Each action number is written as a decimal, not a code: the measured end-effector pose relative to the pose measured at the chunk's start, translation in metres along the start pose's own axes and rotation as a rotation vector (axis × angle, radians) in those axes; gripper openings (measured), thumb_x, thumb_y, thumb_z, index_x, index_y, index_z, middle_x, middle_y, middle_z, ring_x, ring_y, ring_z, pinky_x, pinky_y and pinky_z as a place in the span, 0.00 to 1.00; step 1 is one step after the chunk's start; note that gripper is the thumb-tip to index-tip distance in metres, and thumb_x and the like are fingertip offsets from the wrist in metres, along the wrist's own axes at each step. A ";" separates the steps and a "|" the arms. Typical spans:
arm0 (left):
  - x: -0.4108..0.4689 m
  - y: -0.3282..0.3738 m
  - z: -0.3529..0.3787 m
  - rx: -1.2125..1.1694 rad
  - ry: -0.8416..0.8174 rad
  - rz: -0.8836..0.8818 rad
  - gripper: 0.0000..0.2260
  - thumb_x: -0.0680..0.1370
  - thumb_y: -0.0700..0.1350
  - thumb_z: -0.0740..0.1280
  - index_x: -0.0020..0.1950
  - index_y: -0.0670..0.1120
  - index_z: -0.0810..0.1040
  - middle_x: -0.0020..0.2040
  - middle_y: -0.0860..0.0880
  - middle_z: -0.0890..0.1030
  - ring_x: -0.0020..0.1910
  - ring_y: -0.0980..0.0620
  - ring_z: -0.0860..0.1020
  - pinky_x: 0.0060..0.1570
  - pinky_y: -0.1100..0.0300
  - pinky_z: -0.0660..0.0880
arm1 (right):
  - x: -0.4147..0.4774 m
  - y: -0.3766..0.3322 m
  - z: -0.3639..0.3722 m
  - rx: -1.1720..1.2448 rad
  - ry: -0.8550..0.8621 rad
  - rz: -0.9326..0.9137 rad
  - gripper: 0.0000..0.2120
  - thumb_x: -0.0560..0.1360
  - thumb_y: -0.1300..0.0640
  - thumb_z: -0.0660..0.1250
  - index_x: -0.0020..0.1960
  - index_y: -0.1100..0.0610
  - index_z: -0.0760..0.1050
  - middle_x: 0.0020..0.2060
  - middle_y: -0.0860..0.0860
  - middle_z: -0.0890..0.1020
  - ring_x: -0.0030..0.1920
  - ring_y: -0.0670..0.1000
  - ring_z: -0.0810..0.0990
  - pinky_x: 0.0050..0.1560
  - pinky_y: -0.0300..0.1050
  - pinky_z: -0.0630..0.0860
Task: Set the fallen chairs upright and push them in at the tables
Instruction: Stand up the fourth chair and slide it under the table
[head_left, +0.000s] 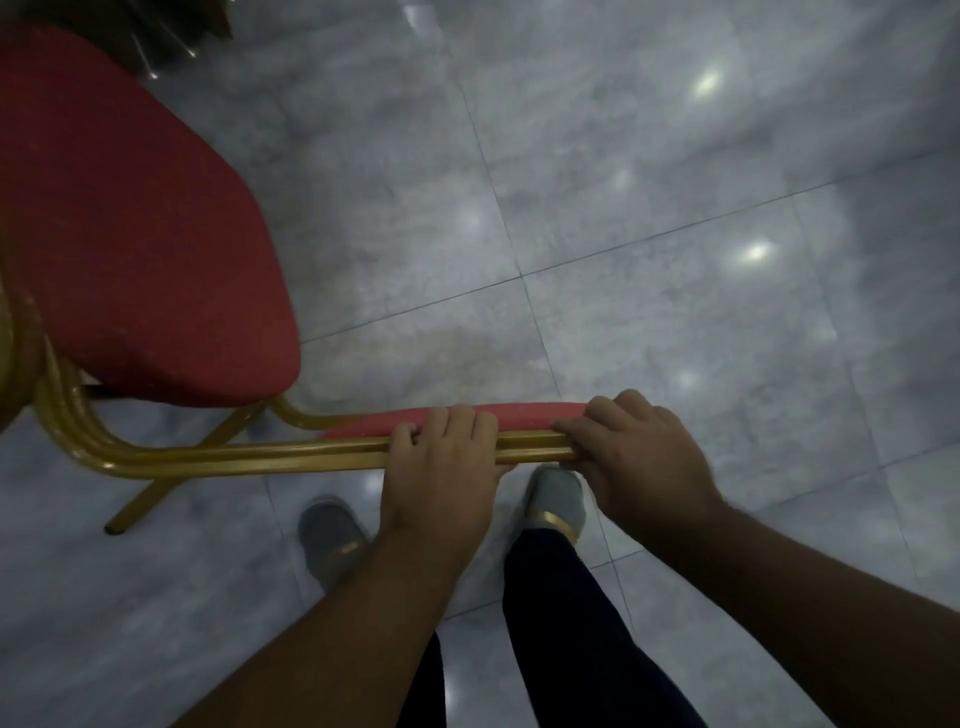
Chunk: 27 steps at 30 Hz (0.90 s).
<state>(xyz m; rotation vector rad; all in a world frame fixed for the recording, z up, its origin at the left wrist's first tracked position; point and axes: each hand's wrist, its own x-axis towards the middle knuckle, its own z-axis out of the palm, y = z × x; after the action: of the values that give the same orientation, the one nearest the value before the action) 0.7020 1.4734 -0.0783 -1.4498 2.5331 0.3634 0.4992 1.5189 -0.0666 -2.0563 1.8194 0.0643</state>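
Note:
A chair with a red cushioned seat and a gold metal frame fills the left of the head view. Its red-padded backrest runs sideways across the middle, seen edge-on from above. My left hand grips the backrest's top rail, fingers curled over the red padding. My right hand holds the rail's right end in the same way. One gold leg reaches the floor at lower left. The chair looks tilted; how far I cannot tell.
Grey marble floor tiles spread to the right and ahead, with light glare on them. My two feet in grey slippers stand just behind the backrest. Dark furniture with metal legs shows at the top left corner.

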 end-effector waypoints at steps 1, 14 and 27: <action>-0.006 -0.004 -0.016 -0.028 0.027 -0.010 0.15 0.73 0.60 0.72 0.47 0.50 0.76 0.44 0.50 0.78 0.43 0.47 0.77 0.42 0.53 0.71 | -0.002 -0.009 -0.013 0.003 0.028 0.006 0.19 0.67 0.53 0.77 0.57 0.53 0.81 0.45 0.51 0.82 0.43 0.56 0.77 0.38 0.47 0.69; -0.164 -0.077 -0.216 -0.457 0.370 0.121 0.14 0.82 0.54 0.64 0.51 0.45 0.82 0.43 0.49 0.78 0.43 0.49 0.76 0.40 0.55 0.73 | -0.085 -0.205 -0.198 0.159 0.291 -0.077 0.14 0.77 0.50 0.67 0.60 0.53 0.82 0.51 0.50 0.83 0.50 0.56 0.77 0.49 0.53 0.72; -0.340 -0.172 -0.302 -0.608 0.512 0.052 0.14 0.79 0.47 0.68 0.63 0.42 0.80 0.57 0.48 0.81 0.59 0.52 0.78 0.63 0.59 0.74 | -0.120 -0.356 -0.264 0.274 0.395 -0.482 0.13 0.76 0.57 0.70 0.60 0.57 0.81 0.46 0.52 0.80 0.44 0.54 0.73 0.43 0.50 0.71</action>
<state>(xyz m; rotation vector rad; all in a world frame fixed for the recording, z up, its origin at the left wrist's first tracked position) 1.0054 1.5733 0.2879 -1.8794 3.0289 0.9469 0.7653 1.5767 0.3036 -2.3485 1.3690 -0.7252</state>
